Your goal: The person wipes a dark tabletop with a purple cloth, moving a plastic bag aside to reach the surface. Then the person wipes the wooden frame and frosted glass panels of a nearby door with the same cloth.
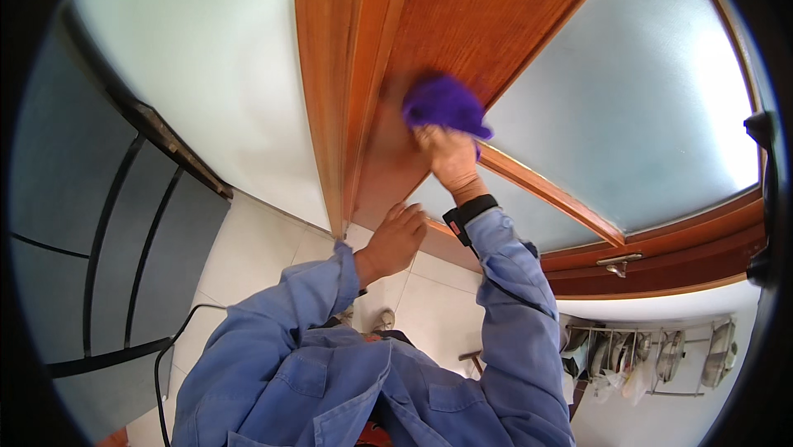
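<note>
A purple cloth (443, 105) is bunched under my right hand (451, 159), which presses it against the reddish-brown wooden door (477, 19). The cloth and fingers are slightly blurred. Beside them on the right are the door's frosted glass panes (619, 112), split by a wooden crossbar (551, 193). Lower and to the left, my left hand (396, 239) is raised near the lower edge of the door panel, its fingers loosely bent and holding nothing. Whether its fingertips touch the wood cannot be made out.
A wooden door frame (337, 106) meets a white wall (198, 75) on the left. Dark grey cabinets (124, 230) line the far left. A metal rack (650, 348) with pot lids and plastic bags hangs lower right. A black cable (162, 366) runs by my left sleeve, above pale floor tiles (260, 236).
</note>
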### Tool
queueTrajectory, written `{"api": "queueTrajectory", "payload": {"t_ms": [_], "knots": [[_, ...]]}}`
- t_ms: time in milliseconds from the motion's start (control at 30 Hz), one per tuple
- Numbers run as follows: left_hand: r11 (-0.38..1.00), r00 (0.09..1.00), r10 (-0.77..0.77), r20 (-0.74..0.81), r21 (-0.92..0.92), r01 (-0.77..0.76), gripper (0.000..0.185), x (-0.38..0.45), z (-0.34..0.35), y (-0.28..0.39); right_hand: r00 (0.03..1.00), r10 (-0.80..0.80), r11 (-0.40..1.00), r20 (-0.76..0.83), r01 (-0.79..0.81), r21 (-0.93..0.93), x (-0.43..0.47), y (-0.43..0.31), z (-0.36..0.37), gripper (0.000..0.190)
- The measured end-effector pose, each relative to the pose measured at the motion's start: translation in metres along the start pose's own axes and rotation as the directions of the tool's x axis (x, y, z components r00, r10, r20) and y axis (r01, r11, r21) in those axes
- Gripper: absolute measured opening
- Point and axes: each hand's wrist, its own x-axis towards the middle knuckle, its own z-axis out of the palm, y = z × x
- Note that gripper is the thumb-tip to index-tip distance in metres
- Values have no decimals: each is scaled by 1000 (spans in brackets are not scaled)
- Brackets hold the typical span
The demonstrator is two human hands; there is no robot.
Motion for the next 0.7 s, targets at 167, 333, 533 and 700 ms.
{"api": "queueTrajectory", "payload": {"t_ms": [167,333,533,700], "knots": [[994,992,-82,-93,67,88,32,-59,-13,-20,998,-59,980,23,53,192,-72,-25,68,37],[988,967,-99,-233,90,123,34,-50,-37,-28,981,190,968,31,-192,164,-97,-55,3,40],[1000,949,-13,-315,19,20,41,30,-44,6,907,326,945,-267,-321,62,-85,-4,-46,40],[994,954,109,-278,41,-102,52,98,-28,44,841,428,833,-331,-510,-217,-174,62,-105,36]]}}
